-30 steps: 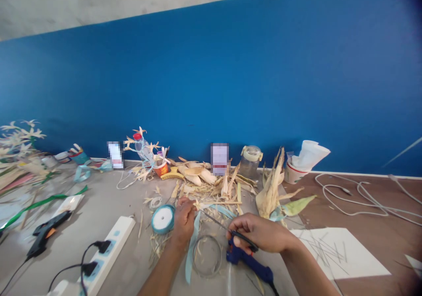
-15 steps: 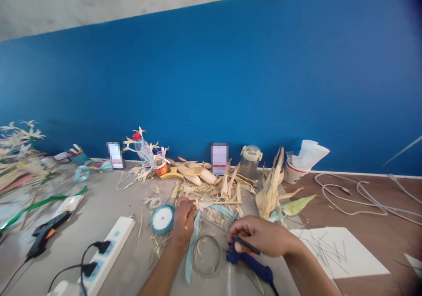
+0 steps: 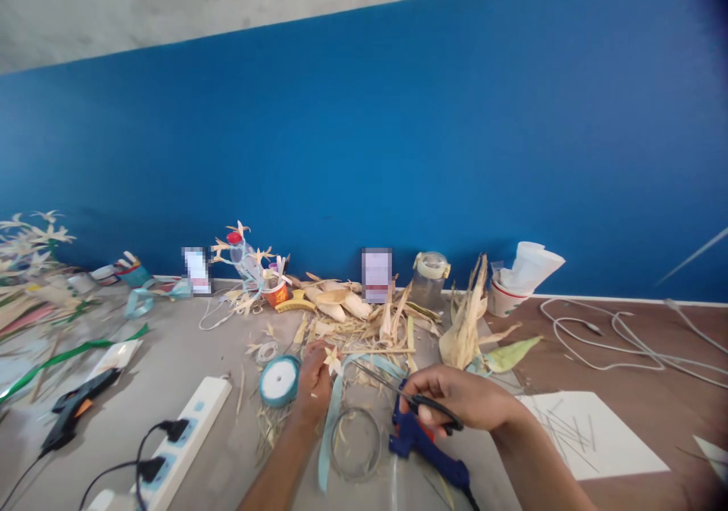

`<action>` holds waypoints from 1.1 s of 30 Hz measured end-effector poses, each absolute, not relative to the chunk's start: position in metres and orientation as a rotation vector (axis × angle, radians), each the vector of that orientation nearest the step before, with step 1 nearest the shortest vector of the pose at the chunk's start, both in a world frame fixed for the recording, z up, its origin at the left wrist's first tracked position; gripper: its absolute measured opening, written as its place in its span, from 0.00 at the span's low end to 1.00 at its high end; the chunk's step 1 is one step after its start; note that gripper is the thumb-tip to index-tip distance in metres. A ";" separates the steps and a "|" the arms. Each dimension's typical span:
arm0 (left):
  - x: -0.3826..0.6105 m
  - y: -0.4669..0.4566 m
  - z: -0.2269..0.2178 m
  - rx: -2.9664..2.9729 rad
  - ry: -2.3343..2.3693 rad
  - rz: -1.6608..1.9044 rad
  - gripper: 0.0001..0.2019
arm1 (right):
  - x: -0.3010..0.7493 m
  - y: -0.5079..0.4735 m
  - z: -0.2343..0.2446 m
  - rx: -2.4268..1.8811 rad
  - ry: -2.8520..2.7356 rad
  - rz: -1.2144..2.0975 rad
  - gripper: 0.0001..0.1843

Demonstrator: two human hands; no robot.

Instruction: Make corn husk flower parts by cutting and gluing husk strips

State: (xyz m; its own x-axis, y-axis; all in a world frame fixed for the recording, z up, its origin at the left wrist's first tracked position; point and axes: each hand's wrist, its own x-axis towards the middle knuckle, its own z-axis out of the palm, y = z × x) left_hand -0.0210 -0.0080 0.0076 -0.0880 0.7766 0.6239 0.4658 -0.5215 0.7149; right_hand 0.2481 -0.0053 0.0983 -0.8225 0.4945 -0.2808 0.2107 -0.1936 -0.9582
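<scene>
My left hand (image 3: 315,382) is closed on a small pale corn-husk flower (image 3: 333,361), whose petals stick out beside the fingers. A light blue ribbon (image 3: 328,439) hangs down next to that hand and another stretch runs off to the right. In my right hand (image 3: 463,397) are black-handled scissors (image 3: 380,377), their blades pointing left toward the flower and ribbon. Left of my left hand lies a blue ribbon spool (image 3: 279,380) with a white centre. Beneath my right hand is a dark blue glue gun (image 3: 426,450), and a wire coil (image 3: 356,443) lies between my forearms.
Dry corn husks (image 3: 341,302) and scraps spread behind my hands. A white power strip (image 3: 187,435) and a black glue gun (image 3: 73,412) lie left. To the right are thin wires on white paper (image 3: 619,443) and a white cable (image 3: 574,344). A jar (image 3: 431,280) stands behind.
My right hand has shifted slightly right, and the scissors' blades now show clearly, pointing left. The flower in my left hand has turned so its petals face me.
</scene>
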 end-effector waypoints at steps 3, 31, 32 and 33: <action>-0.021 -0.008 0.008 1.935 1.285 1.604 0.14 | 0.241 -0.004 0.093 -0.731 -1.840 2.204 0.31; -0.029 -0.012 0.013 2.250 1.782 1.733 0.13 | 0.228 -0.012 0.096 -0.990 -1.939 1.946 0.08; -0.029 -0.012 0.013 2.245 1.790 1.725 0.13 | 0.227 -0.012 0.096 -1.012 -1.951 1.928 0.07; -0.029 -0.012 0.013 2.241 1.796 1.722 0.13 | 0.226 -0.013 0.097 -1.028 -1.961 1.915 0.06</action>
